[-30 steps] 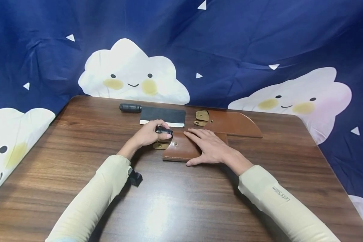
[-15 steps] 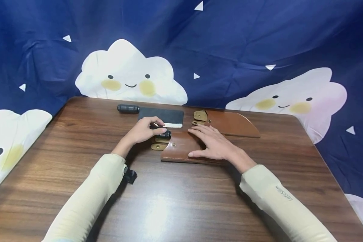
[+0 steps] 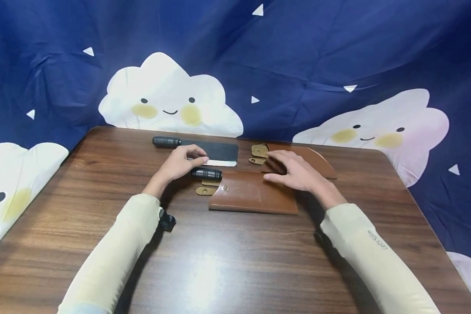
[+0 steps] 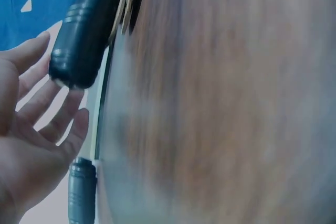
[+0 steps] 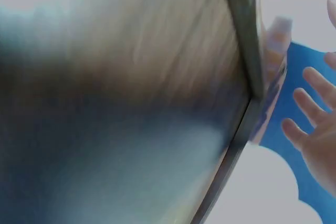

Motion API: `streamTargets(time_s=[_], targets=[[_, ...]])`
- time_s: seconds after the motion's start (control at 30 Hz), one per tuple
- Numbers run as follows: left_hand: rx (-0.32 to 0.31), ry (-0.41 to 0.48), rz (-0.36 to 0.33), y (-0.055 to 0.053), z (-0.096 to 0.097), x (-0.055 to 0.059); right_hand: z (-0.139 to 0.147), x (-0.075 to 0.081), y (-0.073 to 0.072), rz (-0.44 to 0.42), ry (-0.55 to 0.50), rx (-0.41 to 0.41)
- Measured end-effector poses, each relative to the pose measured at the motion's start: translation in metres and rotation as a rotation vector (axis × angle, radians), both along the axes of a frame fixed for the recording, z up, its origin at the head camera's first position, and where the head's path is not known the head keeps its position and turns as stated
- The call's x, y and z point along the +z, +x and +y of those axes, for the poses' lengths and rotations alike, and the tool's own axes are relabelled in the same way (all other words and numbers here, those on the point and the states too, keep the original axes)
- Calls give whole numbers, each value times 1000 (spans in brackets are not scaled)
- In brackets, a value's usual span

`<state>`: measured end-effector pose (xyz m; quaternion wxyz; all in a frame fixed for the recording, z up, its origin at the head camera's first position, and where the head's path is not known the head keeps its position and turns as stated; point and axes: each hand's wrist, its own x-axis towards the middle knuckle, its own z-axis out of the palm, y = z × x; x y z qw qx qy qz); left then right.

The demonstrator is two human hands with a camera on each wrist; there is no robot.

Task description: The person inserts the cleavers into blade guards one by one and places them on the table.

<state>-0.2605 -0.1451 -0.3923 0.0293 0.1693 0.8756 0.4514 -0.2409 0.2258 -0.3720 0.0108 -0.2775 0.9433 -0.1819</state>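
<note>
A brown leather sheath (image 3: 243, 194) lies on the table with a black knife handle (image 3: 206, 174) sticking out of its left end; the blade is hidden inside. My left hand (image 3: 179, 163) hovers just behind that handle, fingers loosely bent and apart from it. In the left wrist view, the hand (image 4: 37, 129) is beside the handle (image 4: 79, 35) and holds nothing. Farther back, a cleaver (image 3: 223, 151) with a dark blade lies bare, partly behind my left fingers. My right hand (image 3: 300, 174) is raised over the sheath's right end, its fingers spread and holding nothing.
A second brown sheath (image 3: 315, 159) with a curved end lies at the back right, partly covered by my right hand. Its tan snap straps (image 3: 259, 152) point left. A blue cloud-print cloth (image 3: 282, 56) hangs behind the wooden table (image 3: 235, 261).
My left hand has let go of the sheathed knife's handle and moved back and left. My right hand has lifted off the sheath and shifted right.
</note>
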Motion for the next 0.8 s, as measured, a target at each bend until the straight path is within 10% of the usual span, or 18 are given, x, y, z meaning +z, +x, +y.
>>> streamTargets(time_s=[0.3, 0.8], targets=[[77, 7, 2, -12, -15, 0, 29, -7, -24, 49, 32, -83], [259, 107, 28, -34, -50, 9, 48, -8, -44, -135, 98, -161]])
